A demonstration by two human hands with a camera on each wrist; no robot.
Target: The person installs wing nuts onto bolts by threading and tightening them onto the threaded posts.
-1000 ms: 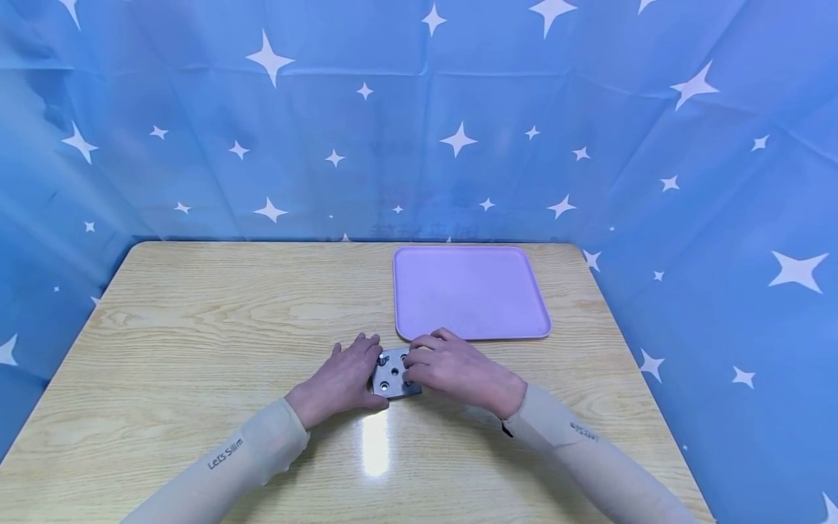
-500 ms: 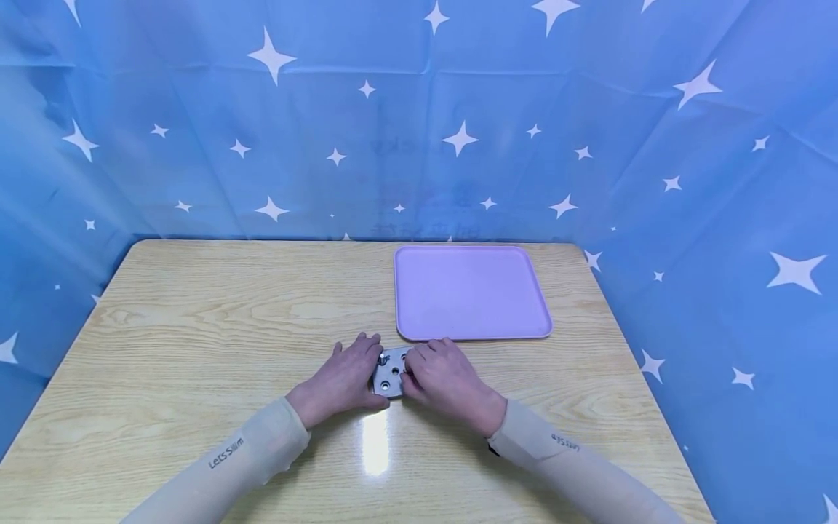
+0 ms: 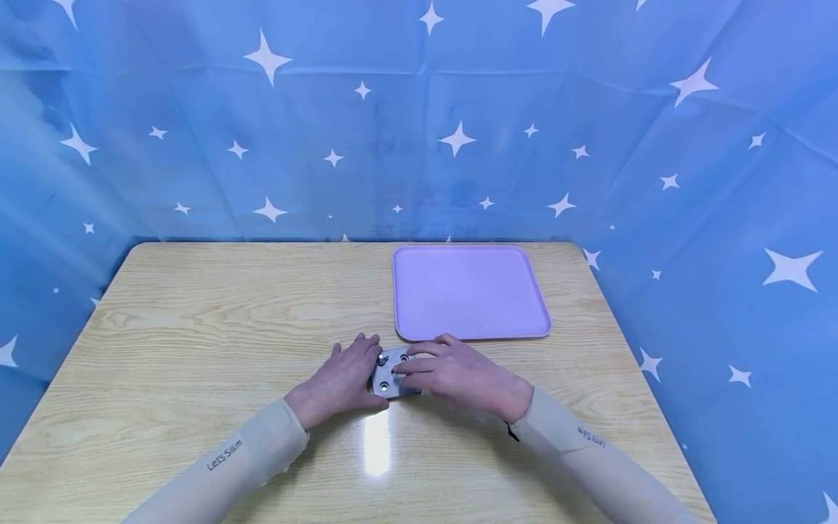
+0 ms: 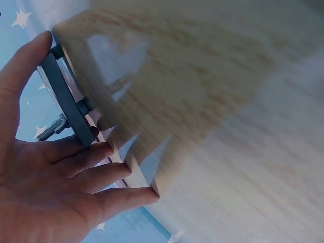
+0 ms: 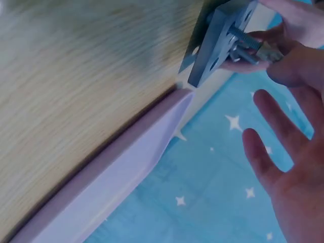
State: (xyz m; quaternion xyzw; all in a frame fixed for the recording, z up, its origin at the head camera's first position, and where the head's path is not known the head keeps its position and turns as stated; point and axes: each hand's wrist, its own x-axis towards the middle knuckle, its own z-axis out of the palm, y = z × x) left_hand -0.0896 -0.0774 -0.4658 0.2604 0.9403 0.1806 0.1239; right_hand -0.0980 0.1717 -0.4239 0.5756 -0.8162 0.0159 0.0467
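Observation:
My left hand holds a small grey metal plate at its left side, thumb at the near edge and fingers at the far one. Holes run through the plate, and short feet show under it in the left wrist view. A threaded bolt with a wing nut stands on it beside my left fingers. Over the plate's middle is my right hand. In the right wrist view its thumb and a finger pinch the silvery end of a threaded screw that meets the plate, while other fingers stay spread.
A shallow purple tray lies on the wood-grain table, just beyond the plate and to the right. Blue star-patterned curtain hangs behind the table and along both sides.
My right fingers have come from the plate's right part to its middle. Half a second ago that hand was bunched lower over the right side. My left hand and the plate stay put.

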